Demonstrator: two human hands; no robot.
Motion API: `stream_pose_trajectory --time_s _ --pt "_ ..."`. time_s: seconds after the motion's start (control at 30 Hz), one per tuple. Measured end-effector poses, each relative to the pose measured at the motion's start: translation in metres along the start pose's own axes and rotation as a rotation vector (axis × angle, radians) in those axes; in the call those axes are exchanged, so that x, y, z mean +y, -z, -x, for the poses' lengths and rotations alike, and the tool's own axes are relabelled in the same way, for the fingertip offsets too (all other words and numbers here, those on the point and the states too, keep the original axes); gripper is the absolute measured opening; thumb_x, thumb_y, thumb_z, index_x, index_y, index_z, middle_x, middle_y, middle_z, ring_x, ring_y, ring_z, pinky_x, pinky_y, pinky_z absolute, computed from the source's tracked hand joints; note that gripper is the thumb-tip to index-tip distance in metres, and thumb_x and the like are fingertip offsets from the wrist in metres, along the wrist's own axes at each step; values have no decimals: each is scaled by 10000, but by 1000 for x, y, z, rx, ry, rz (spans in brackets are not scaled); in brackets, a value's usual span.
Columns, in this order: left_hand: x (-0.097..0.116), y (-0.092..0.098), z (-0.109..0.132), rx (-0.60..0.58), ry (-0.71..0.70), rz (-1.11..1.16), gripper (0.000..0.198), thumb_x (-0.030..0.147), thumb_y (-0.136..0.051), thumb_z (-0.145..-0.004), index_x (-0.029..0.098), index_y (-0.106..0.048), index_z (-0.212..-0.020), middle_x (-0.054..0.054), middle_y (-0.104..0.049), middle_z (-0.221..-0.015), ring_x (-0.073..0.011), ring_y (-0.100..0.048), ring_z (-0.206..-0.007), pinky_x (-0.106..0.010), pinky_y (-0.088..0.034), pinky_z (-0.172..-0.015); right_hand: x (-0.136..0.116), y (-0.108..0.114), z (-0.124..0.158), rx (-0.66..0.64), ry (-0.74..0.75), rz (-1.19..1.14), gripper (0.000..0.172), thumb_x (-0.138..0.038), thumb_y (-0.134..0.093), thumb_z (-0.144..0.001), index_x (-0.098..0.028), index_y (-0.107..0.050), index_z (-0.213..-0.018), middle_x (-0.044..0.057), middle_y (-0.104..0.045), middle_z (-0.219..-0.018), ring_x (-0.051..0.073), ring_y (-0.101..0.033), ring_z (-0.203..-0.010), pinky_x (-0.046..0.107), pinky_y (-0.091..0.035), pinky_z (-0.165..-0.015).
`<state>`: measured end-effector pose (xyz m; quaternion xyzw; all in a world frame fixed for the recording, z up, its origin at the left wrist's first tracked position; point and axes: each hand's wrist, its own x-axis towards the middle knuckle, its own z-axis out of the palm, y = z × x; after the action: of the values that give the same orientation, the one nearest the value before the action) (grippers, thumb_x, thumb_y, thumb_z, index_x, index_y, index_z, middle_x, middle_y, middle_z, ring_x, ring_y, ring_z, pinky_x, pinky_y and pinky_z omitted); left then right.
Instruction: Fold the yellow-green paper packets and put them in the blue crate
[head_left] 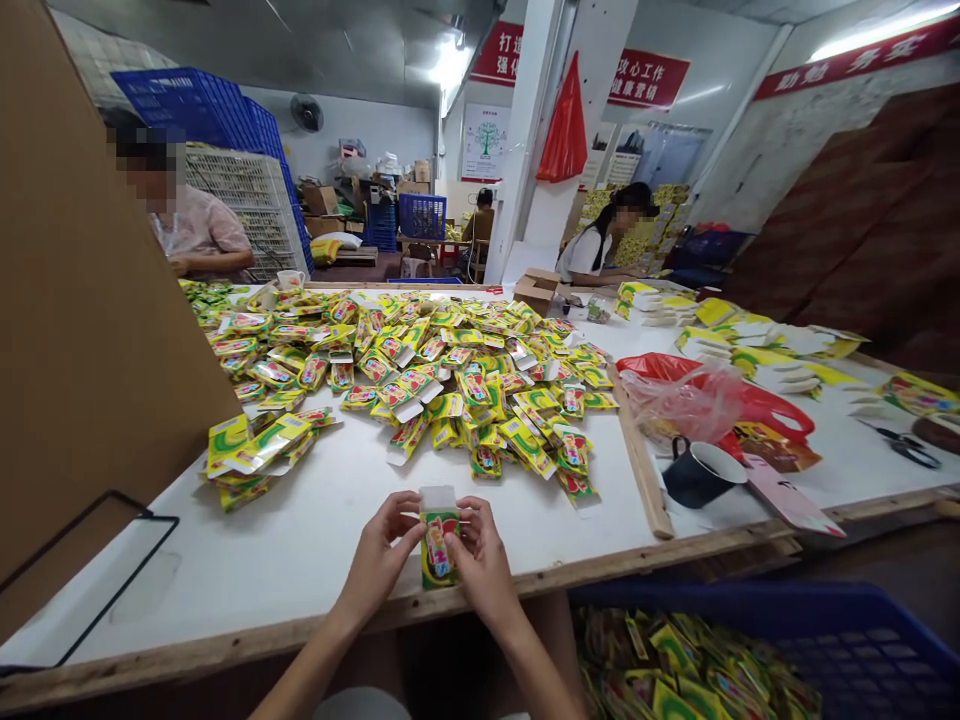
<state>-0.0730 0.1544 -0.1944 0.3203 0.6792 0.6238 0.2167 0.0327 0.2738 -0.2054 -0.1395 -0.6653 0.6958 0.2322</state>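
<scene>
Between my two hands is a small yellow-and-green printed carton (pixel 439 550), upright toward me with its white top flap raised. My left hand (pixel 386 550) grips its left edge, thumb on the front. On the opposite edge my right hand (pixel 480 555) closes, its thumb pressed against the printed face. The carton is just above the table's front edge. Beyond it spreads a large heap of similar cartons (pixel 450 375), several with white flaps open. A smaller stack of cartons (pixel 259 445) lies to the left.
A brown cardboard sheet (pixel 97 330) stands at left beside a black wire frame (pixel 161 520). Right of a wooden strip (pixel 637 450) are a dark mug (pixel 701 472), a red plastic bag (pixel 772 410) and scissors (pixel 904 445). A blue crate (pixel 862 630) of cartons sits below right. Other people sit across the table.
</scene>
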Motion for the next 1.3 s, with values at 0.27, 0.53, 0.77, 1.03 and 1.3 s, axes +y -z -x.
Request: stream_pose_trajectory --time_s 0.27,0.53,0.77,1.03,1.3 --pt "8 -4 2 10 -101 -207 192 306 -521 -854 162 -626 -927 -69 -604 -1035 -187 -552 -1026 -323 -422 -928 -18 18 -20 -66 148 336 171 -223 -459 -874 -148 -611 -853 65 -612 -899 168 -579 -864 262 -454 -766" --pt "14 -19 11 101 -124 -161 177 292 -489 -872 159 -557 -966 -66 -595 -1024 -166 -562 -978 -291 -462 -855 -18 14 -20 -42 229 328 105 -199 -525 -843 -158 -591 -915 52 -604 -914 151 -568 -881 252 -445 -780" --pt "21 -21 9 157 -68 -134 203 318 -547 -829 135 -609 -895 -67 -626 -929 -169 -584 -884 -287 -464 -811 -21 10 -15 30 204 371 125 -249 -546 -839 -147 -616 -851 50 -607 -855 152 -557 -822 258 -429 -745" --pt "16 -24 -1 230 16 -84 236 345 -554 -821 121 -609 -873 -56 -631 -838 -157 -584 -781 -269 -462 -727 -22 5 -25 80 127 381 157 -283 -544 -838 -139 -605 -818 31 -599 -760 142 -537 -724 252 -420 -695" --pt "4 -14 11 157 -172 -133 168 266 -535 -855 183 -663 -927 -64 -592 -1014 -162 -556 -989 -290 -449 -868 -6 12 -17 -10 130 244 174 -299 -532 -860 -141 -606 -872 49 -624 -858 154 -590 -832 252 -450 -763"
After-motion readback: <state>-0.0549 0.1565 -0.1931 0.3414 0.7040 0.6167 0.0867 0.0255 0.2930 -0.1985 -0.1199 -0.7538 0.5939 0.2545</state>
